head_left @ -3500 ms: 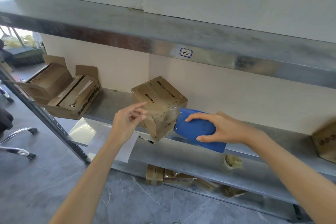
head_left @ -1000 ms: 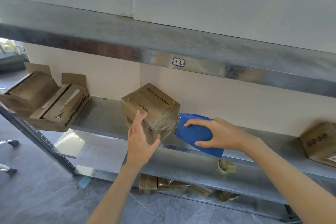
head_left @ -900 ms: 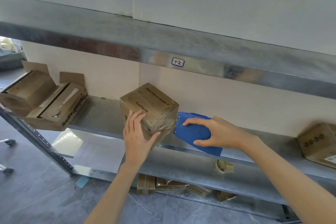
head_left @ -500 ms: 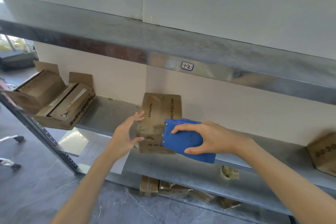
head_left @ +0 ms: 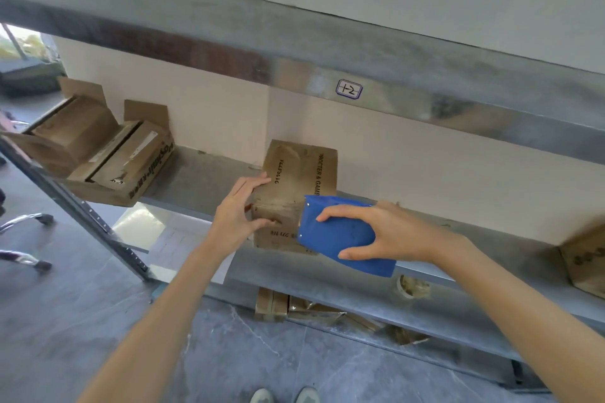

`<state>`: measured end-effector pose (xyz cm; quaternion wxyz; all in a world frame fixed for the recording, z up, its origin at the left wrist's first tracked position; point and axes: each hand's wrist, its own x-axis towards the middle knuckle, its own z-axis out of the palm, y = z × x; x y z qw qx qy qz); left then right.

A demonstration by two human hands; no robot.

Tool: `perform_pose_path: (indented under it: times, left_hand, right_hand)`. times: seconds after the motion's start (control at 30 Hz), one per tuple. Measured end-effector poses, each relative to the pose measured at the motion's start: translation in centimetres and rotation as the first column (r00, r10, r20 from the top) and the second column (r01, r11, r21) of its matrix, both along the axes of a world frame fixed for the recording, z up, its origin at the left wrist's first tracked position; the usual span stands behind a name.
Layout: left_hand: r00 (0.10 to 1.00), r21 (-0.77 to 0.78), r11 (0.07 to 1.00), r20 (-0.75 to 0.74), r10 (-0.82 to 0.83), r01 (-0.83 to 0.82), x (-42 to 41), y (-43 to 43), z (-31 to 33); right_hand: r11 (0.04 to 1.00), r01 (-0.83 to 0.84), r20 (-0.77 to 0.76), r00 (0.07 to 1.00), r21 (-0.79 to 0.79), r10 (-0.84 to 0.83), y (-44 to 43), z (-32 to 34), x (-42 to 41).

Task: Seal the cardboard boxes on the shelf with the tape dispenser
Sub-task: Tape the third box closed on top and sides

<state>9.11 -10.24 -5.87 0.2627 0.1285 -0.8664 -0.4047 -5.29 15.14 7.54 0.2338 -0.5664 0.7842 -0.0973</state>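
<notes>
I see a long grey metal shelf (head_left: 203, 180) in front of me, with another shelf (head_left: 294, 42) above it. On the far left of the shelf sit two open boxes (head_left: 98, 154) with their flaps up, and they stick out past the front edge. At the far right edge of my view is the corner of one more brown box (head_left: 586, 258).

The cardboard box (head_left: 301, 173) I am working on stands in the middle of the shelf, close to the front edge. It is brown, worn and a bit crumpled, with black letters running sideways on top. Shiny tape seems to cover its top and front.

The tape dispenser (head_left: 340, 235) is bright blue and rounded. Its front end is right up against the front right part of the box.

My right hand (head_left: 393, 232) has a firm grip on the dispenser, fingers curled over the top and thumb underneath. My left hand (head_left: 235, 216) has a grip on the box's left front corner, fingers lying on top and thumb pressed on the front.

A small label (head_left: 349, 89) with a blue border is stuck on the upper shelf. A small roll (head_left: 411, 286) lies on the lower shelf below.
</notes>
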Motion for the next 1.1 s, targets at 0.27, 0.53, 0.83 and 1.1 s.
perform_pose_path:
  times: [0.27, 0.53, 0.83, 1.1]
  left_hand:
    - [1.0, -0.018, 1.0, 0.017, 0.007, -0.007, 0.0, 0.1, -0.2]
    - [1.0, -0.032, 0.999, 0.011, 0.021, -0.02, -0.3, 0.1, -0.3]
    - [1.0, -0.03, 0.999, 0.023, 0.012, -0.012, -0.4, 0.4, -0.2]
    - [1.0, -0.026, 1.0, 0.027, 0.011, -0.011, -0.6, 0.6, -0.4]
  right_hand:
    - [1.0, 0.027, 0.064, 0.998, -0.012, -0.026, 1.8, 0.2, -1.3]
    - [0.994, 0.107, 0.104, 0.989, -0.008, -0.105, 5.1, 0.1, -2.9]
    - [0.987, 0.162, 0.124, 0.98, -0.019, -0.158, 7.2, 0.2, -3.7]
    - [0.982, 0.189, 0.111, 0.976, -0.019, -0.186, 8.4, 0.4, -4.3]
